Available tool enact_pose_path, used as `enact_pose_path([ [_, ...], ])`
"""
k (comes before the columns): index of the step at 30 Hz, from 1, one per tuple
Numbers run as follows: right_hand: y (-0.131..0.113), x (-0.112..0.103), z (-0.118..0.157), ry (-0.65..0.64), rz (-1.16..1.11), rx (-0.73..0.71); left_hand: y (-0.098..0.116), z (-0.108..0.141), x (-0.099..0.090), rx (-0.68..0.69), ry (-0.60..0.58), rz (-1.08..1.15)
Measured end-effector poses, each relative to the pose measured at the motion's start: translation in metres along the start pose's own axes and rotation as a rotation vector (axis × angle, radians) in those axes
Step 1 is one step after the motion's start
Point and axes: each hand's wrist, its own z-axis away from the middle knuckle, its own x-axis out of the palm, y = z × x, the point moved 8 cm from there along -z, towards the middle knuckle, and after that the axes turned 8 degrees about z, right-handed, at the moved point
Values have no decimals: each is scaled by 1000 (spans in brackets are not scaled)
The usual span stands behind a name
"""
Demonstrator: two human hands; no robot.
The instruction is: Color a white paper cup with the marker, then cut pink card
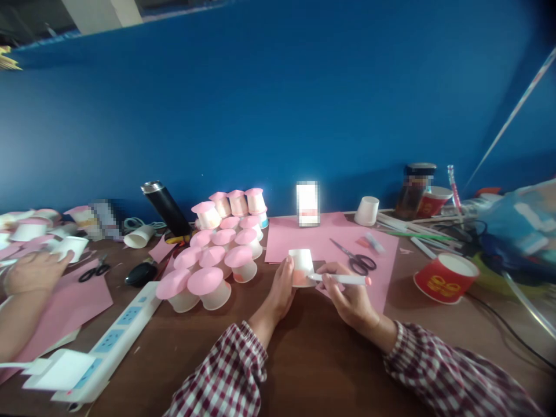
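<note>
Cup (pixel 303 264) is clasped by the left hand (pixel 281 291), prob so it's held steady for the pen (pixel 345 279) pinched in the right hand (pixel 351 301).

Room on the near side of the grip, obstacles elsewhere
Bare tabletop (pixel 313 359) lies just nearer than the held cup (pixel 303 267). Pink-topped cups (pixel 223 237) block the left; scissors (pixel 353 258) lie beyond the right hand (pixel 350 300), a red tub (pixel 445 288) stands farther right, and the blue wall (pixel 278 110) closes the far side.
</note>
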Motion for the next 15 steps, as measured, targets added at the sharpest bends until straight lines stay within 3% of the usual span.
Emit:
enact_pose_path([
  [8,2,0,-1,22,-1,30,4,1,0,-2,45,-77],
  [15,-5,0,-3,74,8,36,6,4,11,-45,-20,35],
])
